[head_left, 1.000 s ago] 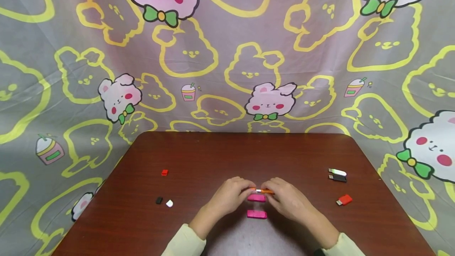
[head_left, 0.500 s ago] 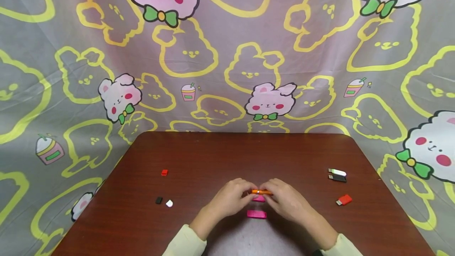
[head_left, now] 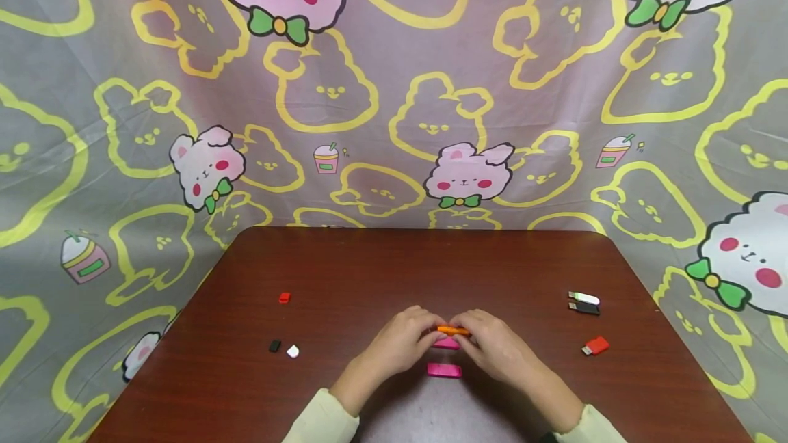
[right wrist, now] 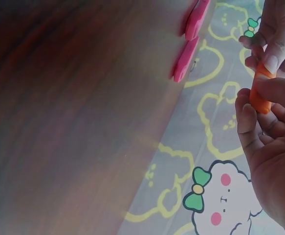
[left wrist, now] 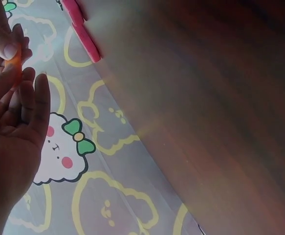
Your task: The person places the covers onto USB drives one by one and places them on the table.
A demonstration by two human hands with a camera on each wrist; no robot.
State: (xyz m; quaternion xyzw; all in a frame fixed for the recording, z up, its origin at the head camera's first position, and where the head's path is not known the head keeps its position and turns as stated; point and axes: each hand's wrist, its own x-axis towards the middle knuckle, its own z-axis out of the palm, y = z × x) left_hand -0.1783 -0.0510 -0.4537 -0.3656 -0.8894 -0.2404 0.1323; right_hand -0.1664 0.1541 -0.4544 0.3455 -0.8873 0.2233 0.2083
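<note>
Both hands meet over the middle of the table, pinching an orange USB stick (head_left: 453, 331) between them. My left hand (head_left: 397, 342) grips its left end and my right hand (head_left: 497, 347) its right end. In the right wrist view, thumbs and fingers close on the orange stick (right wrist: 260, 102), with no metal plug showing. Fingers cover much of it in the left wrist view. Just below the hands, in the head view, lies one pink USB stick (head_left: 446, 344), partly overlapped by them. A second pink USB stick (head_left: 444, 370) lies nearer the front, parallel to it.
To the left lie a red cap (head_left: 285, 298), a black cap (head_left: 274, 346) and a white cap (head_left: 293, 351). On the right, a white USB stick (head_left: 583, 299) lies beside a black one (head_left: 585, 308), with a red USB stick (head_left: 596, 346) nearer me. Patterned cloth (head_left: 382, 108) surrounds the brown table (head_left: 400, 265).
A second ago a pale gap with the plug showed between the orange stick's two parts. The hands have drawn slightly together and that gap is no longer visible.
</note>
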